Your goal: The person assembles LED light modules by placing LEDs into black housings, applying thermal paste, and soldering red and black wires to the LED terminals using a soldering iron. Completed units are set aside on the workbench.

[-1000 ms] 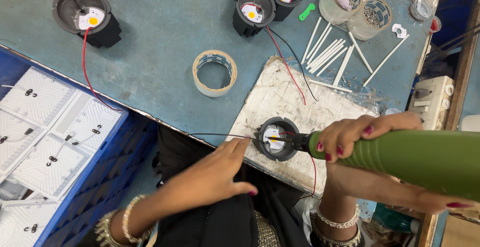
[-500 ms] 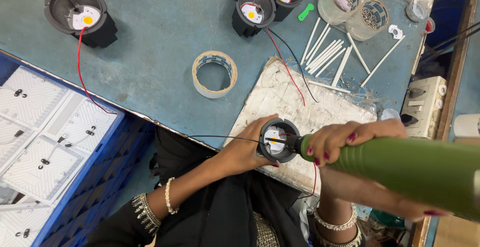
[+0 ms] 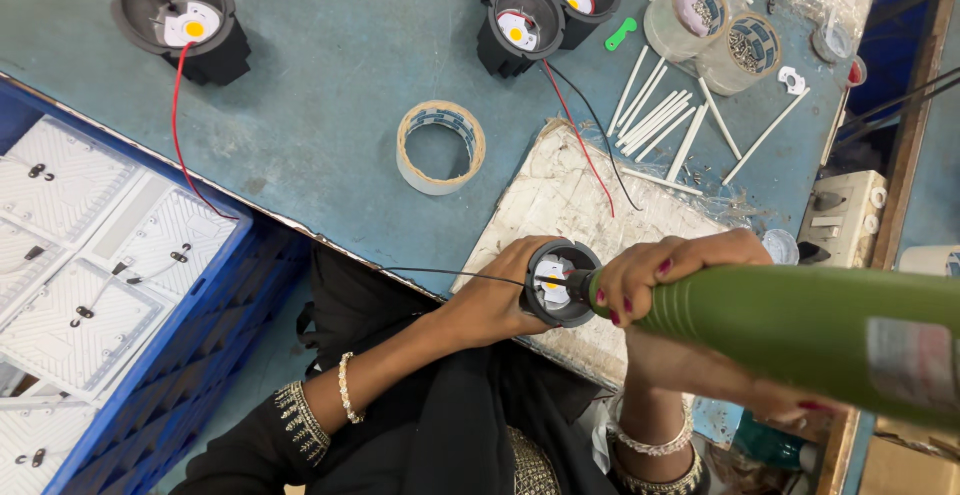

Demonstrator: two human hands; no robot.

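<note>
1. A roll of tape (image 3: 440, 147) lies flat on my blue table (image 3: 320, 85).
2. White sticks (image 3: 665, 120) lie scattered far right, near two clear jars (image 3: 715, 35).
3. A blue crate (image 3: 150, 355) of white panels (image 3: 70, 255) sits left.

Worn blue-grey surface (image 3: 330, 85), evenly lit. Left of the surface, blue crate (image 3: 190, 355) holding white panels. At its right edge, wooden strip (image 3: 915, 145) and white switch box (image 3: 838, 217).

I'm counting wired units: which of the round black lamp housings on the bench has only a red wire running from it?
The lone housing at the bench's far-left corner; its red wire trails toward the blue crate. The others cluster further right.
</note>
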